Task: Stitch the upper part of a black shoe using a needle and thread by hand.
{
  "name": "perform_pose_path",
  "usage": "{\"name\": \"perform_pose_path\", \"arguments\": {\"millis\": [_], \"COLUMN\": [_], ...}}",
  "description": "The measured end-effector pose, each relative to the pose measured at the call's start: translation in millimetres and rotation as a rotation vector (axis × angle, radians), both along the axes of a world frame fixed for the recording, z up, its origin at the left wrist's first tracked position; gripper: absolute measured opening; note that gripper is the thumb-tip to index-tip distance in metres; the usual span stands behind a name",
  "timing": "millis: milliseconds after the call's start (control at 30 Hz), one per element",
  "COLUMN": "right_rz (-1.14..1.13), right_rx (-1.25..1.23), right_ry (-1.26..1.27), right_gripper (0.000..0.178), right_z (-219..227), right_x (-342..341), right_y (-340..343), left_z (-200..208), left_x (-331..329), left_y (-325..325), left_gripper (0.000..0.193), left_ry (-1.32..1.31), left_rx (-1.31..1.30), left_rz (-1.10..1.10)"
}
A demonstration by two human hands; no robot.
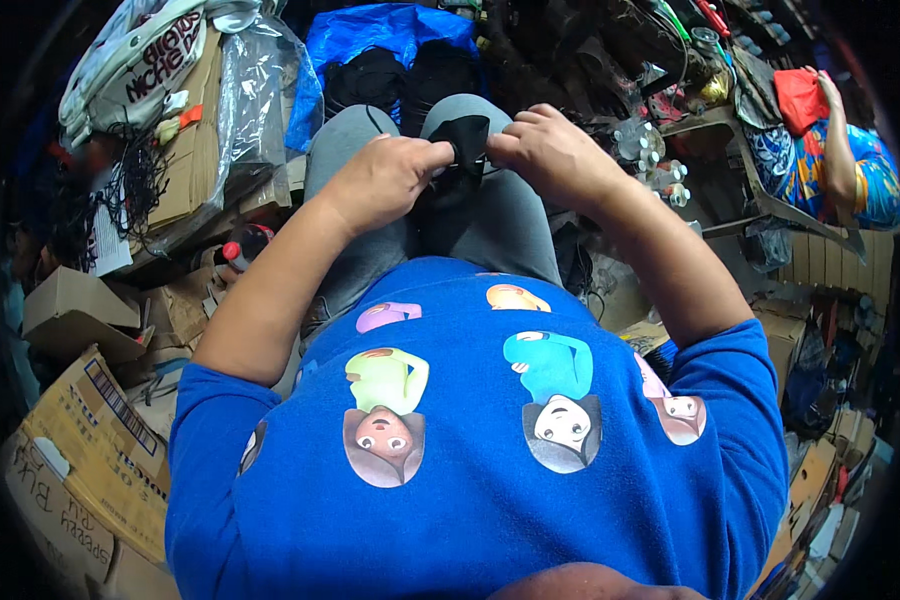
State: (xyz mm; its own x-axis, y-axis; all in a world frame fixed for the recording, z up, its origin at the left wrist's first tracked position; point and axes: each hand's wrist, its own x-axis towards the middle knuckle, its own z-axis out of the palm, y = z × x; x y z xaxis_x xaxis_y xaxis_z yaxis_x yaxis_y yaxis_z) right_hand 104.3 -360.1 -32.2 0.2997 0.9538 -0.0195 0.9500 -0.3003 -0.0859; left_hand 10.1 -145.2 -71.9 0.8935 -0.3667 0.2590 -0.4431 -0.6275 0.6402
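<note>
Over my knees, my left hand [392, 178] and my right hand [543, 150] hold a small black piece of flexible material [466, 136] between them. It looks like cloth or leather; its exact kind is unclear. My left thumb and fingers pinch its left side, and a thin dark cord sticks up by that hand. On the other side, my right fingers are closed at its edge. Part of the piece hangs dark between my thighs. Just beyond my knees, black bundled items [443, 75] lie on a blue plastic sheet [388, 24].
Cardboard under clear plastic [255, 110], a white printed bag [140, 65] and black cords [135, 180] lie at left, near a dark bottle [245, 245]. Cardboard boxes [85, 310] stand lower left. Small bottles [650, 160] are at right, where another person [850, 170] holds red material [800, 98].
</note>
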Motion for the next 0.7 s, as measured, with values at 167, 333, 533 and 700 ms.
{"name": "perform_pose_path", "arguments": {"millis": [167,333,533,700], "right_rz": [0.046,-0.090,-0.082,-0.069], "right_rx": [0.141,0.139,0.031,0.006], "right_ry": [0.088,0.194,0.043,0.068], "right_gripper": [0.006,0.011,0.008,0.002], "right_z": [-11,-6,9,-2], "right_x": [-6,-1,-2,-7], "right_y": [-11,-15,-12,-1], "left_z": [8,10,13,-2], "left_x": [-24,-16,-4,-4], "left_y": [6,-3,-17,-12], "left_gripper": [0.014,0.016,0.013,0.011], "left_ry": [-0.117,-0.108,-0.157,-0.175], "left_rx": [0.200,0.227,0.253,0.259], "left_rz": [0.023,0.087,0.104,0.014]}}
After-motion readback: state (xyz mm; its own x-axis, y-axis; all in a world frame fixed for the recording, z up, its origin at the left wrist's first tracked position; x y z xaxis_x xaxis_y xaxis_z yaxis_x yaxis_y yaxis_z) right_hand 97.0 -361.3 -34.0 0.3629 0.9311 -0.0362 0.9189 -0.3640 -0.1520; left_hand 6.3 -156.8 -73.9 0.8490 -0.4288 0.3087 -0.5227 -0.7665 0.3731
